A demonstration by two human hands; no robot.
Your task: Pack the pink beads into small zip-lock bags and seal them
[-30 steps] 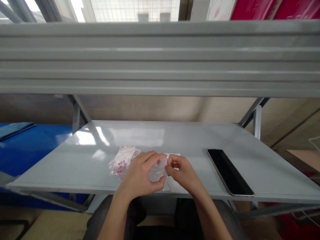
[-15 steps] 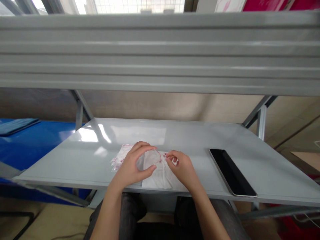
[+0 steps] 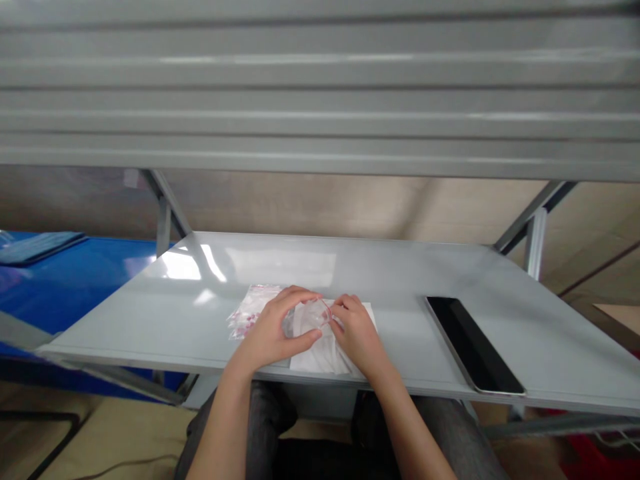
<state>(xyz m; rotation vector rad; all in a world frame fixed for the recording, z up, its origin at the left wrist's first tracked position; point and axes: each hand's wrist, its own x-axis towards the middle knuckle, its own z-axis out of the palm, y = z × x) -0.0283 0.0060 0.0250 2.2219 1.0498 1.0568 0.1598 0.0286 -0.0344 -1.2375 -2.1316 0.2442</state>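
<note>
Across the top of the view, a wide grey shelf beam [image 3: 320, 93], blurred. Below it, a pale grey table [image 3: 380, 273] on slanted metal legs, glossy with window glare toward its far left corner. Beyond the table's left edge, a blue surface [image 3: 60, 280]. Near the right edge, running from mid-table to the front edge, a long black tray [image 3: 473, 343] with a light rim. At the middle of the front edge, a white sheet [image 3: 325, 353] lying flat. Just left of the sheet, partly hidden under the left wrist, a stack of small clear bags [image 3: 250, 310] with pink pieces inside. Left hand [image 3: 273, 330] over the sheet, thumb and fingers curved in a narrow grip around one small clear bag [image 3: 307, 317] with a red strip at its mouth, held just above the sheet. Right hand [image 3: 357, 333] close beside, fingertips [image 3: 336, 312] pinched on the bag's right rim. Both hands touching the same bag, near the front edge, centre. Dark trousers visible under the table's front edge.
</note>
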